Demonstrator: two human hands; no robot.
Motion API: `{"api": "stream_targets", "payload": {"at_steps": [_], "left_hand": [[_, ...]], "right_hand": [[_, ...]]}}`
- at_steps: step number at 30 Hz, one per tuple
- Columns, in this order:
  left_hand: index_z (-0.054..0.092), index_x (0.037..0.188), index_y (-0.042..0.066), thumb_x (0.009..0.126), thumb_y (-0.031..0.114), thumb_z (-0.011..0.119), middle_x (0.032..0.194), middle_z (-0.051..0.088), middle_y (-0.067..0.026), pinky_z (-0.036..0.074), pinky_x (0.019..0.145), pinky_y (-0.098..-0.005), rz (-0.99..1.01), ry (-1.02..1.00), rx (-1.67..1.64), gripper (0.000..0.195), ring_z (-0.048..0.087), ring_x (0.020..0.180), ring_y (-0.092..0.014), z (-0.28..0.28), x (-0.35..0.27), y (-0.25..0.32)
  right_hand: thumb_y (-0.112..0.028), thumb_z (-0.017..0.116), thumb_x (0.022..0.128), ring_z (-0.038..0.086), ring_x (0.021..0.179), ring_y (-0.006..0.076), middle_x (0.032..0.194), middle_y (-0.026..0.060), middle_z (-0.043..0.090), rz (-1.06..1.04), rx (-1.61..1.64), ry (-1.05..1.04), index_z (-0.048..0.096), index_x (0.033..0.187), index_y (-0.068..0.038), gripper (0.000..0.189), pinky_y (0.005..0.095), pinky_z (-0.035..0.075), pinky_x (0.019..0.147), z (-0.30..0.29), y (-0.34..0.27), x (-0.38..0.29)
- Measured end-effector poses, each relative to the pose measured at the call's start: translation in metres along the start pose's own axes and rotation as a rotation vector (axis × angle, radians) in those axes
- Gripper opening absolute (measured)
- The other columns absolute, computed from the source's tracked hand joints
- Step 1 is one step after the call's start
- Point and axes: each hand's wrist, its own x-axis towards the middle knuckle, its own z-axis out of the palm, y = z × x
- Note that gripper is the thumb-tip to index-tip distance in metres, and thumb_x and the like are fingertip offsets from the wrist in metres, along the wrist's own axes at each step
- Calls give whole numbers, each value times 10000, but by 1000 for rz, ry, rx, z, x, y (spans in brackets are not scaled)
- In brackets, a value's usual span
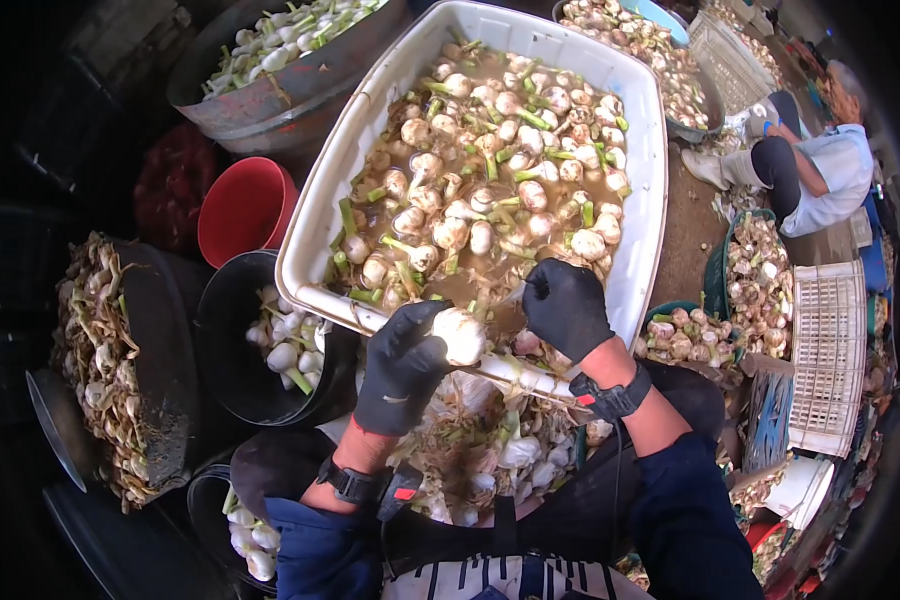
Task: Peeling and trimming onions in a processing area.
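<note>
My left hand (403,367), in a black glove, holds a whitish garlic bulb (459,337) between thumb and fingers over the near rim of a large white plastic tub (649,187). To its right, my gloved right hand (568,309) is curled with fingertips together; a thin pale scrap seems to show at them, but I cannot tell if it is held. Muddy water fills the tub, with many garlic bulbs (481,237) with cut green stems floating in it. Peeled skins and white garlic (521,452) lie in a heap below the rim, between my knees.
Left of the tub are a red bucket (247,210), a black bucket (217,337) holding clean garlic and a heap of dry skins (105,375). A large metal basin (270,112) stands beyond. At right are a white crate (826,360), garlic baskets (757,285) and a seated person (825,172).
</note>
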Motion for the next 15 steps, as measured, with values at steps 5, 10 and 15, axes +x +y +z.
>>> {"api": "stream_targets", "payload": {"at_steps": [5,10,15], "left_hand": [[498,1257,-16,861,157,647,1105,612,-120,515,856,-355,16,-4,505,457,623,963,-228,-15,5,6],[417,1344,-31,874,246,663,1116,595,-127,512,861,-350,-59,-71,160,599,613,974,-217,-10,4,-6],[423,1327,-45,887,262,659,1055,607,-110,520,810,-305,-61,-48,279,586,607,917,-164,7,0,-7]], "right_hand": [[-11,613,725,635,867,300,931,119,662,-283,275,-90,663,900,-74,193,381,514,770,-19,-23,5],[-69,728,680,634,845,291,878,109,666,-262,401,-147,676,897,-69,223,371,514,749,-11,-43,-10],[-63,721,682,629,757,295,802,97,658,-292,314,-88,680,863,-67,185,383,508,672,-4,-35,-20]]}}
